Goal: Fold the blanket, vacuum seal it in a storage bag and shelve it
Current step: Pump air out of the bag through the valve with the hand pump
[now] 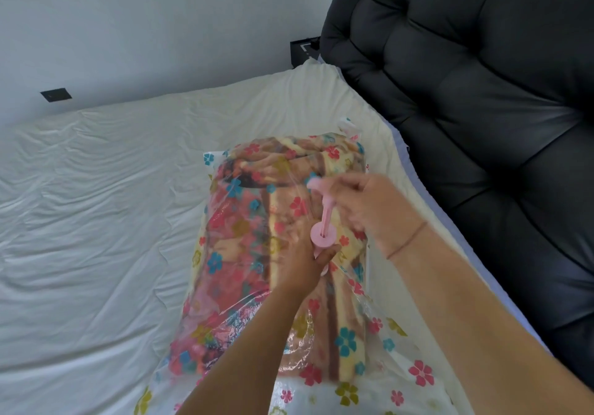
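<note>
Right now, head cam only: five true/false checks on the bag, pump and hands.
1. The blanket is inside the bag. True.
2. The pump is blue. False: it is pink.
3. The left hand grips the pump's barrel. True.
4. The right hand lies flat on the sheet. False: it is raised over the bag, curled round the pump's handle, and blurred.
5. The bag sits on a shelf. False: it lies on the sheet, beside a dark headboard.
</note>
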